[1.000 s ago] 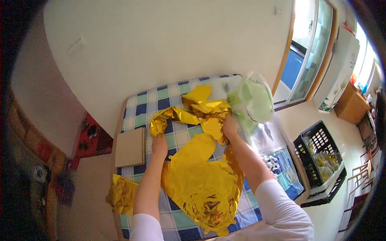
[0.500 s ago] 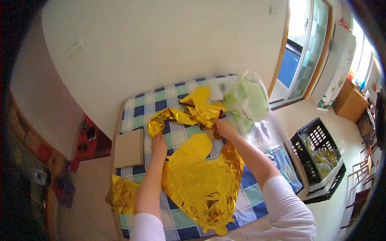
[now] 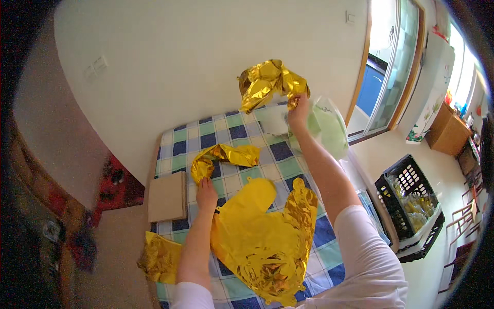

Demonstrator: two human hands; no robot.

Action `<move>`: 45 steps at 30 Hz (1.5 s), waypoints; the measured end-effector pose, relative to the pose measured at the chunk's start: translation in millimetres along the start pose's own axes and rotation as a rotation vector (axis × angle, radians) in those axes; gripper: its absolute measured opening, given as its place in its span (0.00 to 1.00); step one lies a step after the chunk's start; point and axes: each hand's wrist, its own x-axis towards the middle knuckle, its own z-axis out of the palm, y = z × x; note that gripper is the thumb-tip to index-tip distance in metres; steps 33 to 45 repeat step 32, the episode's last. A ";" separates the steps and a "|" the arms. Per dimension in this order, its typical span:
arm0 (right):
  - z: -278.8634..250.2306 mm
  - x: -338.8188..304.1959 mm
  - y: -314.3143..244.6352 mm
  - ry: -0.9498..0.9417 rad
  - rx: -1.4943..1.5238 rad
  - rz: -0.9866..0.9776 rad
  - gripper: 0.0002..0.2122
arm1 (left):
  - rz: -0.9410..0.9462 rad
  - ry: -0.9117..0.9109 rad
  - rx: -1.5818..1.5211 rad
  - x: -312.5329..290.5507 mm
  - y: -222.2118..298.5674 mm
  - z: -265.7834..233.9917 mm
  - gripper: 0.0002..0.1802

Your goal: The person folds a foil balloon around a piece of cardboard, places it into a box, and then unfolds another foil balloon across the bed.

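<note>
My right hand (image 3: 298,114) is raised past the far edge of the table, its fingers closed on a crumpled gold foil balloon (image 3: 268,85) that hangs in the air. At the left, my left hand (image 3: 207,193) grips the near end of a long, curved gold foil balloon (image 3: 229,153), the rest of which lies on the checked tablecloth (image 3: 181,148). Between my forearms a large flat gold foil balloon (image 3: 252,221) is spread out, creased at its near end. Another gold foil piece (image 3: 161,257) sits by the left edge, partly behind my left forearm.
A brown cardboard piece (image 3: 168,196) lies left of my left hand. A green and white plastic bag (image 3: 329,129) stands at the far right corner. Right of the table, a black plastic crate (image 3: 406,177) holds clear bags with yellow contents. A wall rises behind the table.
My right hand has lifted one crumpled foil balloon up and away, parting it from the curved one. My left hand keeps its hold on the curved balloon.
</note>
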 end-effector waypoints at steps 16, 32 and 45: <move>-76.4 -106.7 28.1 -0.984 -0.882 -0.107 0.10 | 0.152 0.036 0.264 17.1 -21.3 14.0 0.25; -162.7 -75.1 -121.4 -1.141 -0.282 -0.116 0.37 | 0.424 0.491 -0.806 -68.7 102.5 -396.4 0.18; -162.7 -75.1 -121.4 -1.141 -0.282 -0.116 0.37 | 0.424 0.491 -0.806 -68.7 102.5 -396.4 0.18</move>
